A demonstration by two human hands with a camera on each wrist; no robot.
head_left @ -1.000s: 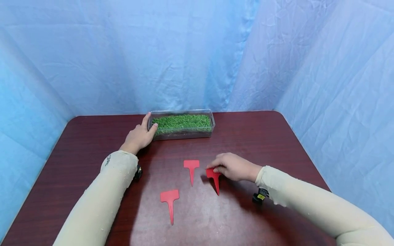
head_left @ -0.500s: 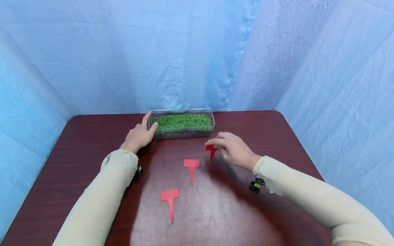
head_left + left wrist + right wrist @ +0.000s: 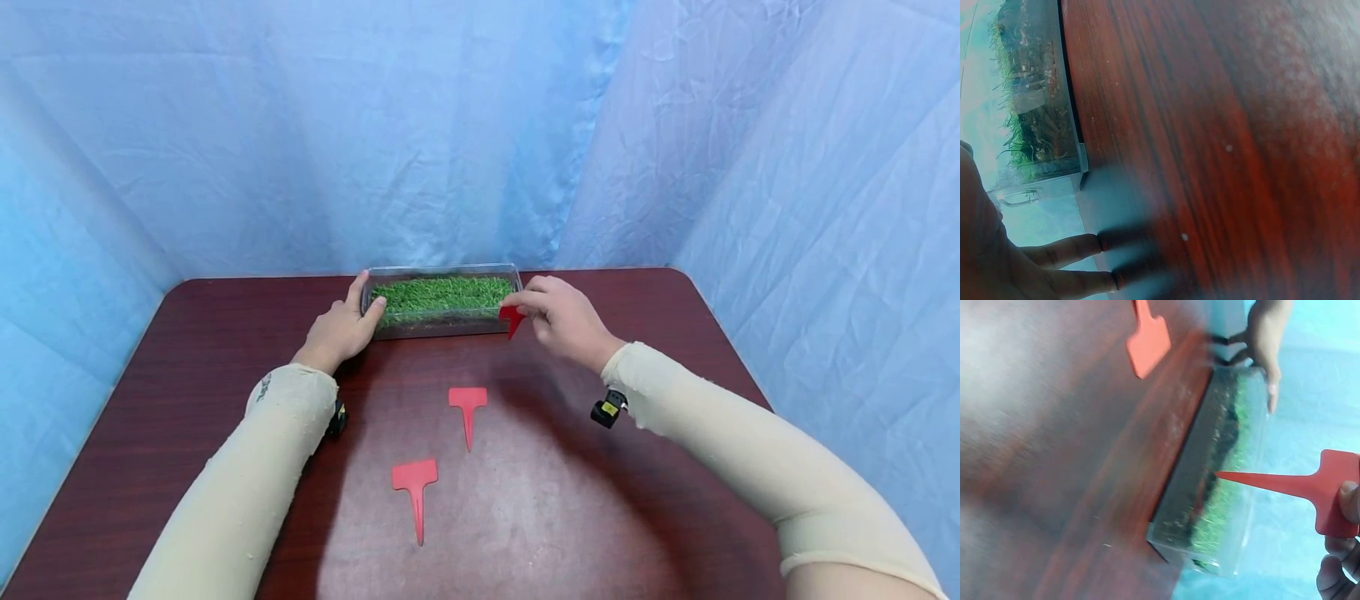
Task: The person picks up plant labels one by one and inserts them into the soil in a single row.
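red tag (image 3: 512, 318) pinched in right hand (image 3: 564, 320), spike down over grass box (image 3: 442, 300).

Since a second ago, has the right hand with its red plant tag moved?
Yes. The right hand has carried the red tag away from the person, from beside the two tags lying on the table up to the grass box's right end.

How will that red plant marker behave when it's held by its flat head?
The red plant marker probably stays stiff: its thin spike juts out straight from the right hand. It looks light, held by the fingertips alone. The narrow spike may flex if pushed.
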